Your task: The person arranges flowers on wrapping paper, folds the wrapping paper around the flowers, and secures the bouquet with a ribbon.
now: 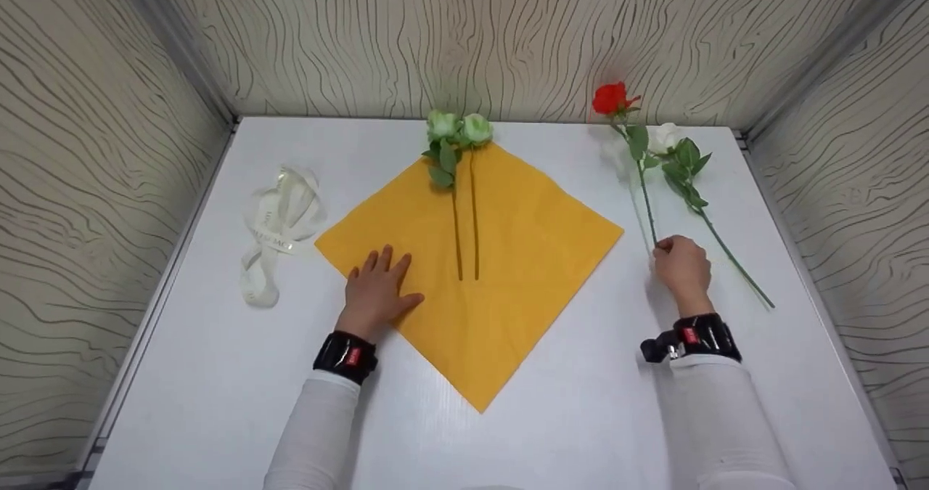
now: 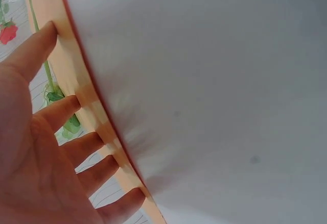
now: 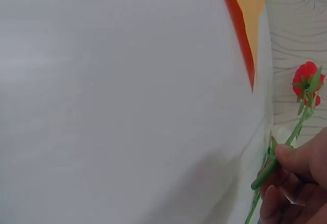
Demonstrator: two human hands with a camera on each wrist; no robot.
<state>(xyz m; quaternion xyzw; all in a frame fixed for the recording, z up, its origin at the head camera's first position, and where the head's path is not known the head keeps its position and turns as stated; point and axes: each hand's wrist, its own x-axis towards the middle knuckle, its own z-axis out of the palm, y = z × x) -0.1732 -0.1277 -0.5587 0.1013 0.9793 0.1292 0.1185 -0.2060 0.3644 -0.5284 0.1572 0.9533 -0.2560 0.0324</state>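
A yellow sheet of wrapping paper (image 1: 537, 258) lies as a diamond on the table. My left hand (image 1: 377, 294) rests on its left part with fingers spread; in the left wrist view the fingertips (image 2: 71, 101) touch the sheet near its edge. Two pale green roses (image 1: 459, 128) lie on the paper with their stems pointing toward me. My right hand (image 1: 682, 265) pinches the lower stem of a red rose (image 1: 611, 99), which the right wrist view shows with its stem end (image 3: 260, 180) poking out past the thumb. A white rose (image 1: 664, 138) lies beside it.
A crumpled white ribbon (image 1: 279, 214) with printed letters lies left of the paper. The white table (image 1: 580, 417) is bounded by wood-grain patterned panels (image 1: 406, 40) at the back and both sides. The white rose's stem (image 1: 737, 261) runs to the right of my right hand.
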